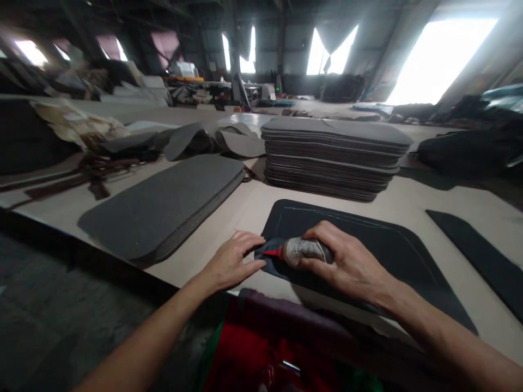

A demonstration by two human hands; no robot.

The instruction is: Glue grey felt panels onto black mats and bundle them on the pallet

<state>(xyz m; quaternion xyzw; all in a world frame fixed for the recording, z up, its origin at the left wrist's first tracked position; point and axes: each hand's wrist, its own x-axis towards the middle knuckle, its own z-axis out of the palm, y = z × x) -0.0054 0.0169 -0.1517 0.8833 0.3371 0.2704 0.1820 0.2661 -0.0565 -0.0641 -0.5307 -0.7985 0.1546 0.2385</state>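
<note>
A dark rounded-corner mat lies flat on the tan table right in front of me. My right hand is wrapped round a tool with a grey taped handle and a red tip, pressed against the mat's left edge. My left hand lies beside it, fingers pinching and holding down the mat's left corner. The tool's tip rests between both hands.
A tall stack of grey mats stands behind the mat. A lower stack of grey mats lies to the left. Loose grey pieces and scraps sit farther back. A dark strip lies at right. Red cloth is below me.
</note>
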